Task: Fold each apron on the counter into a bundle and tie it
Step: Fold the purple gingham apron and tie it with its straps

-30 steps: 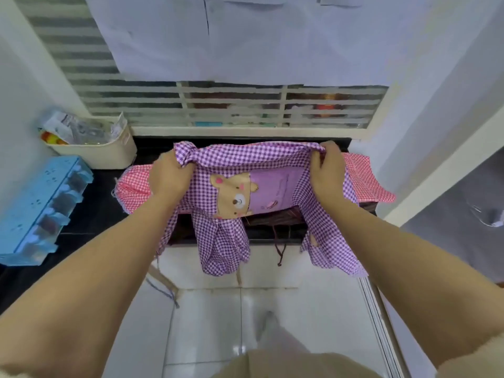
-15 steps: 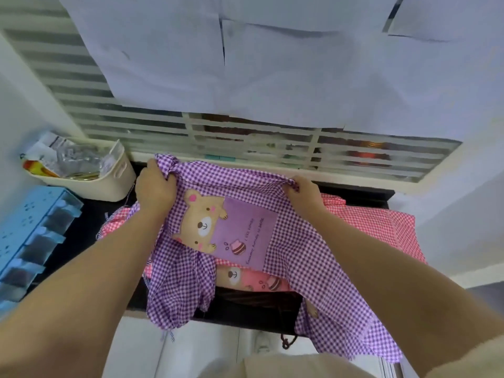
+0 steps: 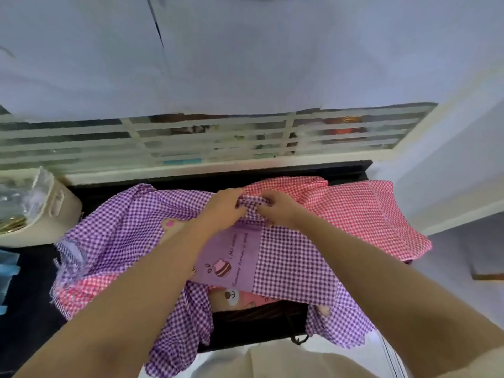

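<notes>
Both hands are meeting at the top edge of the purple-and-white gingham cotton apron [image 3: 289,266]: the left hand [image 3: 222,211] and right hand [image 3: 278,212] are each pinching bunched cloth (fingertips nearly touching). It is lying spread over a red gingham apron [image 3: 354,211] on the black counter [image 3: 24,296].

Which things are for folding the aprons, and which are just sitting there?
For the job:
purple apron, gripped at its far edge by the left hand and right hand
red apron, lying under it
black counter

Just lying about:
cream basket at the back left
blue rack at the left edge
</notes>
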